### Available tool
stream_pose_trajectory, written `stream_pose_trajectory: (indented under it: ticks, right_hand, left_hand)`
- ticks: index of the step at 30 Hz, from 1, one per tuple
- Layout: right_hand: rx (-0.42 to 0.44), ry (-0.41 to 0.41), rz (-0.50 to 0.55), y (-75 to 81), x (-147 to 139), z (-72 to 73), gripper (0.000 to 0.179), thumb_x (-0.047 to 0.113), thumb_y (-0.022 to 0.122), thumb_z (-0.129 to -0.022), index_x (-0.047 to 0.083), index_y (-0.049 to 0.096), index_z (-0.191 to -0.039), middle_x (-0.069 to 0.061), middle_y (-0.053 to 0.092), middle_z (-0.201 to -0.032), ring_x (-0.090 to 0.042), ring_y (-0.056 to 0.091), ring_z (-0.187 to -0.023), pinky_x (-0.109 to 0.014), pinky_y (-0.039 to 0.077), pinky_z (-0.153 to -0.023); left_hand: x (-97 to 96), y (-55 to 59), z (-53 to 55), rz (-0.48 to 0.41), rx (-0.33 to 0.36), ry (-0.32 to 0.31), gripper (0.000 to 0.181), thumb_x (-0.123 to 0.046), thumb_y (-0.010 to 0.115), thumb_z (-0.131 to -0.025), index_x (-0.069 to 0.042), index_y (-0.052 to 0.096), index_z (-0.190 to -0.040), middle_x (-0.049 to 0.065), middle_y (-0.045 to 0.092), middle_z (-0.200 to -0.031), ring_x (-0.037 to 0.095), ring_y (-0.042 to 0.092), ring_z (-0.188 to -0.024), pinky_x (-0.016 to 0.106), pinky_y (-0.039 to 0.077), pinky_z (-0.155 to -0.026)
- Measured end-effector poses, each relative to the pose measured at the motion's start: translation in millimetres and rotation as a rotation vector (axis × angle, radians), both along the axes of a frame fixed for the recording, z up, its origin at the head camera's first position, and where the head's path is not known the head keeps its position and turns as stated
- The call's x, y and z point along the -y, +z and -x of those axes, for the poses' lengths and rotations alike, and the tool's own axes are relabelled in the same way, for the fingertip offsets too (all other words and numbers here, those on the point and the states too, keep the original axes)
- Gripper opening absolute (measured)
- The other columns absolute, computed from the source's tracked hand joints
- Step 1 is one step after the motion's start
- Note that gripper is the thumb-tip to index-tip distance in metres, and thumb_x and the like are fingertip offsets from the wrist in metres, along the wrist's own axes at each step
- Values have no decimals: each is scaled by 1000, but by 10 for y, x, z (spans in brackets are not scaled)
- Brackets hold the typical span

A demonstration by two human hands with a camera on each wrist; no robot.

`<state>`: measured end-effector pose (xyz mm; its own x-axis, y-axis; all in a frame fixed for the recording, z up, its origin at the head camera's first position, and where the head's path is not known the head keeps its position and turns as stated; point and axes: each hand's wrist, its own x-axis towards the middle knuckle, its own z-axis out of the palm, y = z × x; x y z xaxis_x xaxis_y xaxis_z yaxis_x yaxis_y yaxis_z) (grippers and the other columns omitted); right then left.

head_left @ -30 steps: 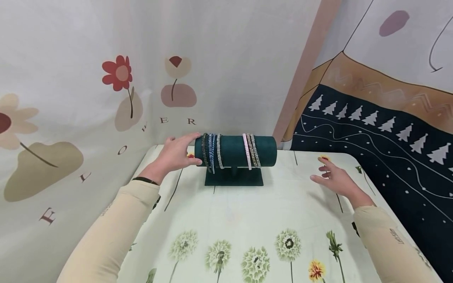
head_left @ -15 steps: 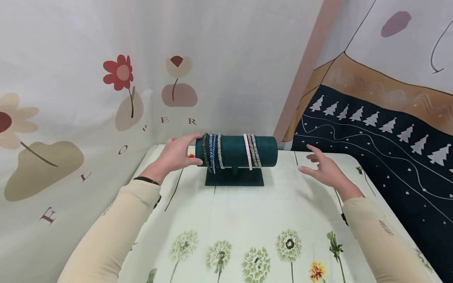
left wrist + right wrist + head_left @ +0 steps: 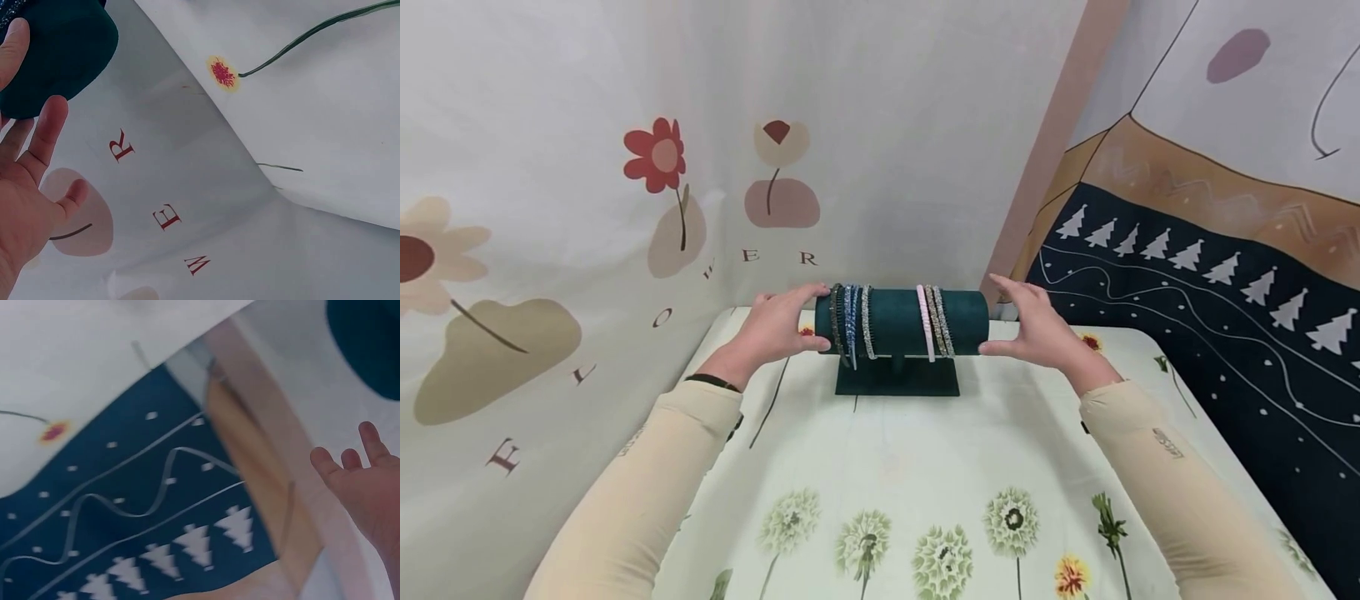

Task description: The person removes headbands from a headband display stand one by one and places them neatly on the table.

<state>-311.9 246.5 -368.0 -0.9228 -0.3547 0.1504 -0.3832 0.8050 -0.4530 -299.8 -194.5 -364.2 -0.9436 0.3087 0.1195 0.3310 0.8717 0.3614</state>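
A dark green velvet bracelet stand, a horizontal roll on a flat base, stands at the table's far side. Round its left part sit a dark beaded bracelet, blue bracelets and a silver bracelet; a pink bracelet and two sparkly bracelets circle the right part. My left hand holds the roll's left end between thumb and fingers, as the left wrist view also shows. At the right end my right hand has its fingers spread, thumb tip right by the roll; the right wrist view shows a gap from the fingertips.
A white flower-printed cloth covers the table. Close behind the stand hangs a pale printed curtain. On the right, a dark blue fabric with white trees borders the table edge.
My right hand has moved left from over the table's right side to the roll's right end. My left hand and the stand have stayed in place.
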Motion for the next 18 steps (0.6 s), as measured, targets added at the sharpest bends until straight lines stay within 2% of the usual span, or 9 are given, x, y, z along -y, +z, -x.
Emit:
stream_pose_trajectory:
  ticks: [5,9,18]
  right_hand:
    - [-27,80,-55,105,286,39,123,49,97,-77,27,21,-172,-13,34,-174,-44,15,-162,-80,32,-120]
    - [-23,113,-112,150,478,81,127,49,99,-73,32,19,-171,-13,38,-171,-41,12,-163,-78,32,-121]
    - [-36,154,-266,166,691,190,129,57,99,-69,24,23,-168,-14,39,-170,-47,10,-163,-73,18,-130]
  left_hand:
    - [-1,-15,-2,2,2,6,92,-37,91,-87,-19,42,-163,10,46,-169,36,49,-151,70,19,-128]
    - [3,-21,-6,4,1,9,93,-37,91,-87,-20,41,-164,10,45,-170,36,49,-151,71,19,-128]
    - [-4,-23,-13,15,-11,13,93,-39,91,-87,-20,42,-163,9,44,-171,38,48,-152,73,17,-129]
